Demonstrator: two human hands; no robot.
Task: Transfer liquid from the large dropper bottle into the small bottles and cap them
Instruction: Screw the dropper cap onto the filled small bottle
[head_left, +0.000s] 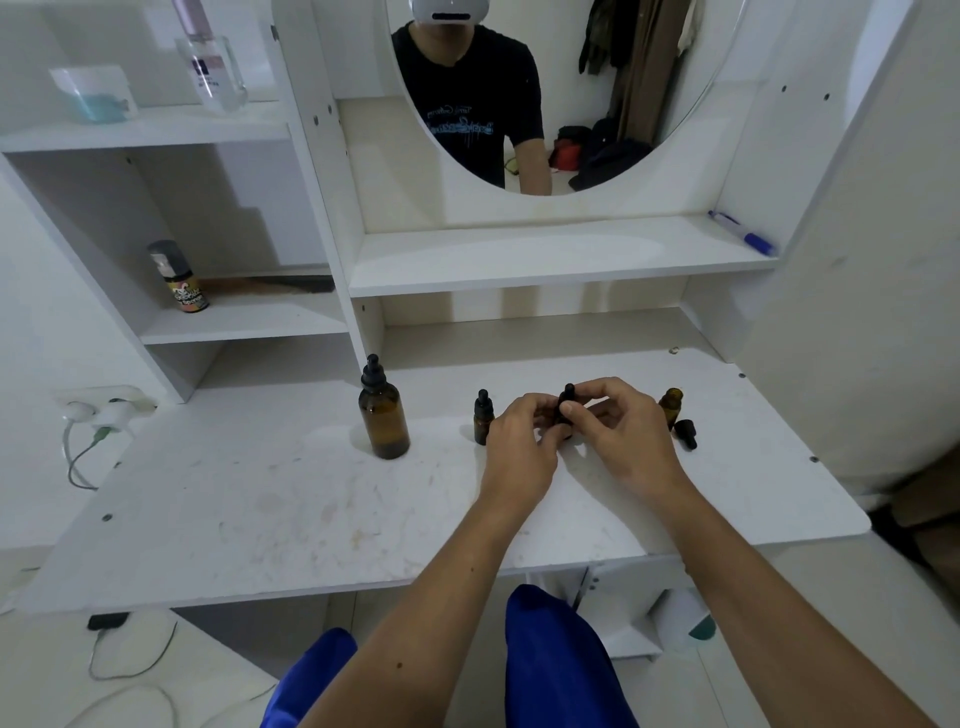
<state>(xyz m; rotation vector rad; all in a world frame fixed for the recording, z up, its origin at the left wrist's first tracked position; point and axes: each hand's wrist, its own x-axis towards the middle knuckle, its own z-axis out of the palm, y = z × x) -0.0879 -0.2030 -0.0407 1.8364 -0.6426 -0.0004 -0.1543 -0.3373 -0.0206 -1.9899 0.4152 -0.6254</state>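
Observation:
The large amber dropper bottle, capped in black, stands on the white tabletop left of centre. A small capped amber bottle stands just left of my hands. My left hand wraps the body of a second small bottle, mostly hidden. My right hand pinches that bottle's black dropper cap between thumb and fingers. To the right stands an uncapped small amber bottle, with a loose black dropper cap lying beside it.
A shelf unit with a round mirror rises behind the table. A spray can stands on the left shelf, a blue pen on the middle shelf. A power strip with cables sits at the left edge.

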